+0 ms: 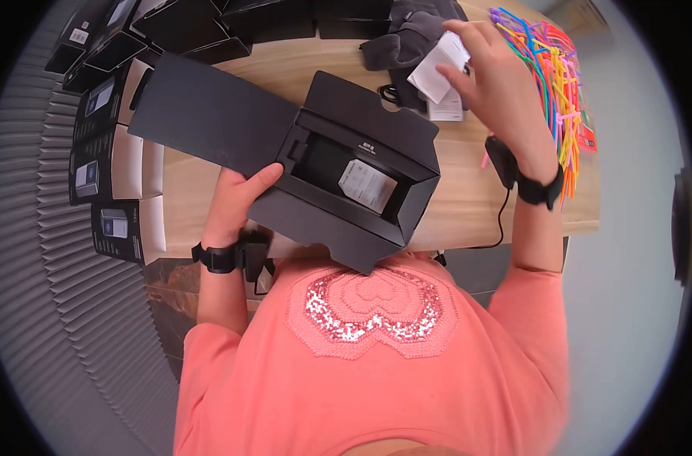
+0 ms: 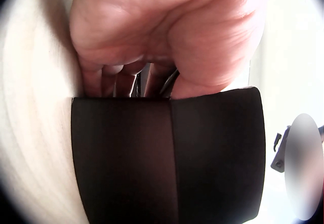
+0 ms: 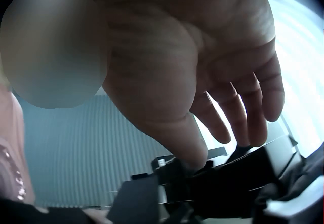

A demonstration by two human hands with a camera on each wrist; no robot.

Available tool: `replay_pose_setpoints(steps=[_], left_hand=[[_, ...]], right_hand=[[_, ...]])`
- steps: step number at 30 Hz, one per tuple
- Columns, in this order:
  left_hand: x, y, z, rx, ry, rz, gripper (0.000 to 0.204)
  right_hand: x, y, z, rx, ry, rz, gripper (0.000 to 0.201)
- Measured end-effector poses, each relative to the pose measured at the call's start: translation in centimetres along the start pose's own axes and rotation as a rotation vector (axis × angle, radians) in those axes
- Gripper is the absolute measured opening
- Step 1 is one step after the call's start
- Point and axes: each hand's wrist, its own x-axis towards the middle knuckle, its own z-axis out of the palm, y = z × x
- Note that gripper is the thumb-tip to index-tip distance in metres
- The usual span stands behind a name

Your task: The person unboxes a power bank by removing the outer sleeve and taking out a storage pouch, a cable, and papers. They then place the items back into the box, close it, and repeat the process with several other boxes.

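My left hand [image 1: 236, 199] grips the near left side of an open black cardboard box [image 1: 346, 242], its thumb over the edge and fingers underneath. The wide lid [image 1: 217, 114] is folded out to the left. Inside the tray lies a pale printed piece [image 1: 367, 185] with cut corners. My right hand [image 1: 505, 87] hovers at the back right over folded white papers [image 1: 441, 68], its thumb overlapping them in the head view. In the right wrist view its fingers [image 3: 230, 107] are loosely extended, thumb apart, with nothing seen between them.
A dark grey cloth [image 1: 414, 38] lies behind the papers, beside a coiled black cable [image 1: 389, 93]. Colourful pipe cleaners [image 1: 562, 91] heap at the table's right. Black boxes [image 1: 186, 34] line the back, and printed boxes [image 1: 118, 232] stand at left.
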Motion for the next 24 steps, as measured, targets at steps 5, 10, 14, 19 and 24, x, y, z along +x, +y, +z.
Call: replay_pose_setpoints(steps=[5, 10, 14, 19, 24], left_hand=[[-0.1, 0.1, 0.0, -0.022, 0.022, -0.028, 0.042], [-0.2, 0.3, 0.1, -0.020, 0.022, -0.062, 0.040], [-0.4, 0.3, 0.3, -0.040, 0.034, -0.030, 0.039], [-0.2, 0.3, 0.3, 0.011, 0.047, 0.018, 0.040], [0.0, -0.2, -0.2, 0.028, 0.028, 0.003, 0.044]], right_hand=[[-1.3, -7.5, -1.7, 0.355, -0.445, -0.388, 0.029], [-2.5, -10.3, 2.8, 0.168, -0.724, -0.678, 0.021], [-2.7, -11.5, 4.3, -0.141, -0.746, -0.786, 0.023], [-1.4, -11.5, 4.3, -0.073, -0.921, -0.784, 0.021], [-0.2, -9.7, 1.1, 0.247, -0.441, -0.532, 0.006]])
